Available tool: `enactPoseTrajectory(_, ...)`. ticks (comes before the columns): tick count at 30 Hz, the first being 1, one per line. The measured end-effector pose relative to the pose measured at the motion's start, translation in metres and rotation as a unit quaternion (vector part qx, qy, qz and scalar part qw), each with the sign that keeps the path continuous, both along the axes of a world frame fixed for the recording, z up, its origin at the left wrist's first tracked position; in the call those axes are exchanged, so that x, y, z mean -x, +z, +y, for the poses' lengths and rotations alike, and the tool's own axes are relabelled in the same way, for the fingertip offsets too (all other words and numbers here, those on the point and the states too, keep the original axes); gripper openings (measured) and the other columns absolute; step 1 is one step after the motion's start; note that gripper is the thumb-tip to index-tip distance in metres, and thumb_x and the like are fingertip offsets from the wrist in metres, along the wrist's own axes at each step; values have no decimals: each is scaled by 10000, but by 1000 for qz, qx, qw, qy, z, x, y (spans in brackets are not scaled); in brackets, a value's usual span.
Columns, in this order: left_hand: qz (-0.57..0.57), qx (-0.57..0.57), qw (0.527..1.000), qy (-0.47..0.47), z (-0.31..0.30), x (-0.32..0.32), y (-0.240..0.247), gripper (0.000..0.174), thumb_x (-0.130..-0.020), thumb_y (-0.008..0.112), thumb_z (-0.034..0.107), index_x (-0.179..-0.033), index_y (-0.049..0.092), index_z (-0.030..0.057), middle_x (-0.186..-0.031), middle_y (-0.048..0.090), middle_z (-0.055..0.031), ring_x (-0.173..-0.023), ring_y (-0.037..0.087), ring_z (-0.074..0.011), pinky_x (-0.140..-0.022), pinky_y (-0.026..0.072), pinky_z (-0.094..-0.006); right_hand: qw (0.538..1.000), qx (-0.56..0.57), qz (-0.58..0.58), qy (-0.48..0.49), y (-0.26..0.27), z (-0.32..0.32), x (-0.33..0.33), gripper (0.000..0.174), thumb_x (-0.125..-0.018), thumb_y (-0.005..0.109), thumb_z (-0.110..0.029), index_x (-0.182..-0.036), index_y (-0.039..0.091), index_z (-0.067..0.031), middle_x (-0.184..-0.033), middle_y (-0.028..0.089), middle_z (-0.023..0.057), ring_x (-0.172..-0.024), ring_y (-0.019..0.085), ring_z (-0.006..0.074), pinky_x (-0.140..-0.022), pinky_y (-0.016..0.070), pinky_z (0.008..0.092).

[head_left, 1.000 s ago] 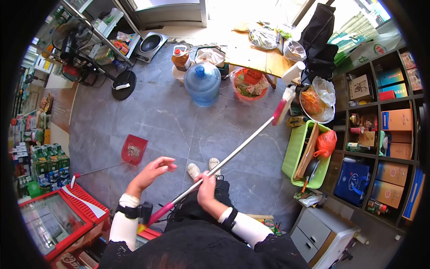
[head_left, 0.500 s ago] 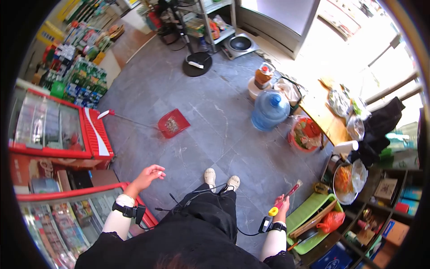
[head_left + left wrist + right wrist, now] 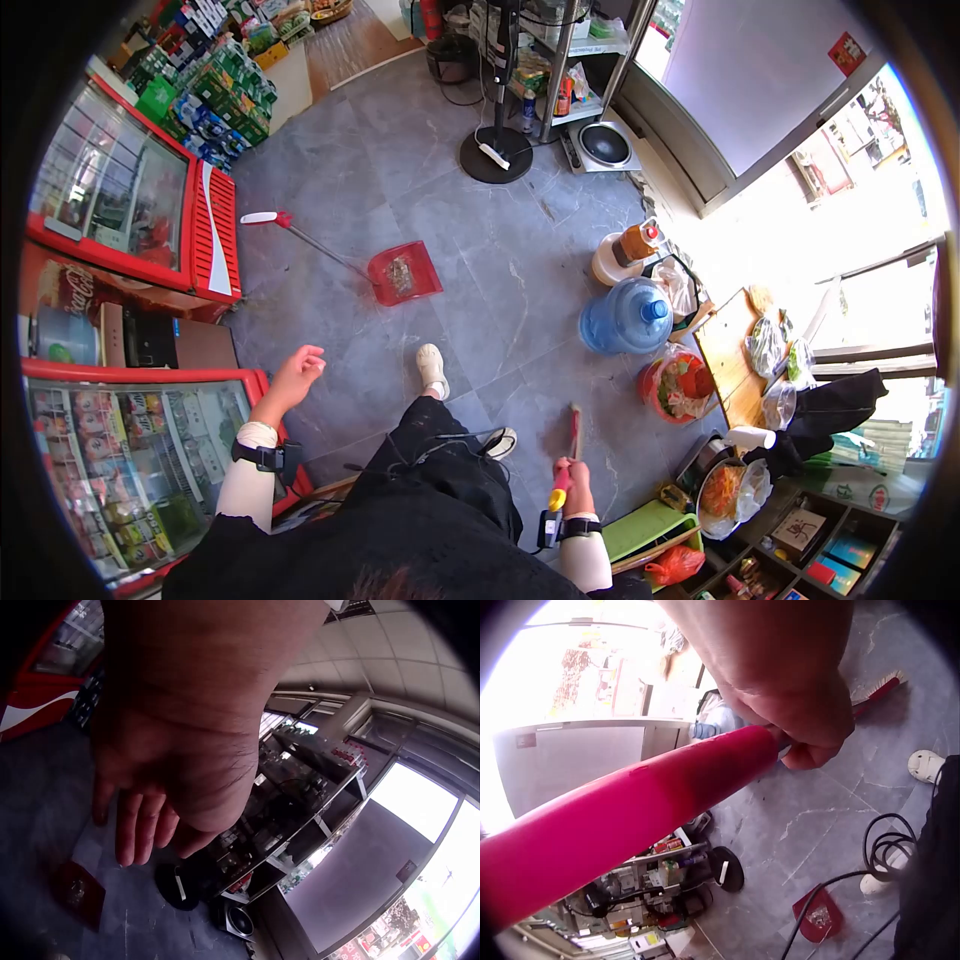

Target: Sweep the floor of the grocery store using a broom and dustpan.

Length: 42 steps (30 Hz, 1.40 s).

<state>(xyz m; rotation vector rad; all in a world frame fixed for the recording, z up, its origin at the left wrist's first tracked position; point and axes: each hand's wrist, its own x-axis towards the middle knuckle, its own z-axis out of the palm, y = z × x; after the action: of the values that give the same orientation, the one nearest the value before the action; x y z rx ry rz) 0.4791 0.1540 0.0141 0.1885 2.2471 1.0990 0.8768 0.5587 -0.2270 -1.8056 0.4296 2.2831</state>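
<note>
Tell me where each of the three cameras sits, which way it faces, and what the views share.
Head: worn on the head, looking down at the floor; shows both forearms, the left hand, the right hand, black clothing and shoes.
Left wrist: on the left wrist, looking along the palm toward shelves and a window; shows relaxed fingers holding nothing.
Right wrist: on the right wrist, looking past the hand gripping the pink broom handle; shows the shoes.
Shared: all three show the red dustpan and the round fan base.

Head looks down; wrist views sit close (dustpan (image 3: 403,273) shared).
</note>
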Motion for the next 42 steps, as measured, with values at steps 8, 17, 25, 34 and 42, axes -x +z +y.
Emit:
enactPoseTrajectory(8,346,91,933,23,-3,229,0,551,-742,621,27,-1244,394,30,-1131,510,-153,-1040,501,-259,-914,385,-350,946,-118,29,302,79,-22,228,68,-863,435,-29,-824,382,-42,-633,400,51,-466,326,97,-377,290,207)
enactPoseTrajectory(17,412,310,849,-117,6,391,23,773,-653,714,100,-1317,321,57,-1189,491,-145,-1146,435,-343,-1010,320,-400,904,-154,65,394,150,-31,378,95,-850,513,-43,-927,457,-40,-758,544,57,-565,485,119,-464,395,241)
enactPoseTrajectory(25,184,365,897,-168,16,452,-1,436,-621,741,129,-1028,588,87,-1027,572,-97,-982,523,-331,-831,442,-403,811,-278,24,514,130,55,510,391,-840,526,-39,-1212,421,14,-731,526,79,-558,480,128,-453,392,258)
enactPoseTrajectory(34,247,323,889,-208,82,453,0,246,-633,688,50,-871,634,83,-864,538,-72,-802,523,-321,-702,441,-402,696,-397,-38,598,47,224,637,132,-785,513,15,-881,432,-25,-583,479,61,-430,491,182,-372,414,306)
enactPoseTrajectory(42,271,283,906,-160,139,462,-9,220,-635,677,59,-848,621,71,-812,533,-78,-726,546,-319,-681,437,-407,526,-335,48,780,57,135,647,381,-777,506,-23,-1147,417,-21,-601,487,74,-448,513,191,-390,429,322)
